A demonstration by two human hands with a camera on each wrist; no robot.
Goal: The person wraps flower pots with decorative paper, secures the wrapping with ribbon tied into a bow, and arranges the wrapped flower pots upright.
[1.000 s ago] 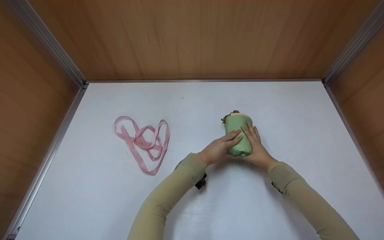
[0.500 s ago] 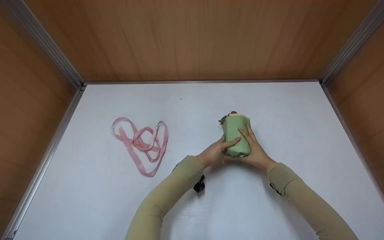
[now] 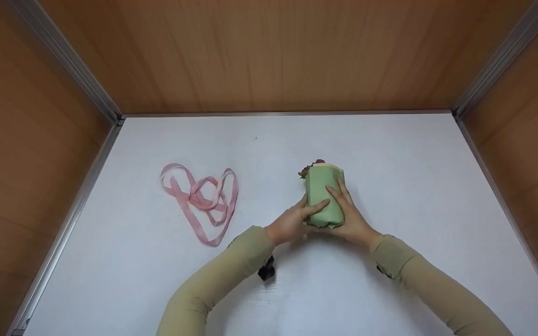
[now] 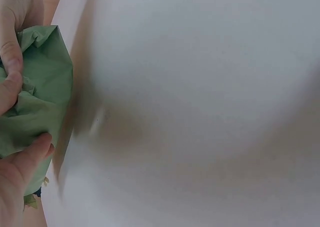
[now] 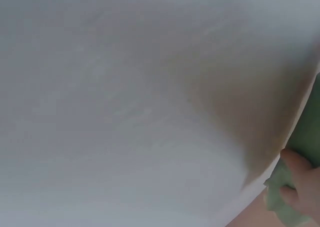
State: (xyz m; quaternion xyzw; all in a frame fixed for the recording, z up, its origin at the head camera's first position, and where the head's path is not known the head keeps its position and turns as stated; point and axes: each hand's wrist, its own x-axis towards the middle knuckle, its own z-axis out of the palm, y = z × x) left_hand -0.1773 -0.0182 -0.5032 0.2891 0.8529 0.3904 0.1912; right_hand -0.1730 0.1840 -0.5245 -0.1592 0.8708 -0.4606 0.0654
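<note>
Both hands hold a green paper-wrapped bundle of flowers, its wrap rolled into a short tube. Dark red blooms and bits of leaf poke out at its far left end. My left hand grips the lower left side, fingers spread over the front. From the lower right, my right hand curls round the wrap. In the left wrist view, the thumbs meet at the crumpled, folded bottom of the green paper. The right wrist view catches the right hand pressing the paper's folded end.
A loosely looped pink ribbon lies on the white table to the left. Wooden panels with metal edging rise at the back and both sides. A small black object shows below the left cuff.
Both hands have moved the flower bundle slightly left and toward the body. The left fingers have shifted lower on the wrap. The ribbon stays where it was.
</note>
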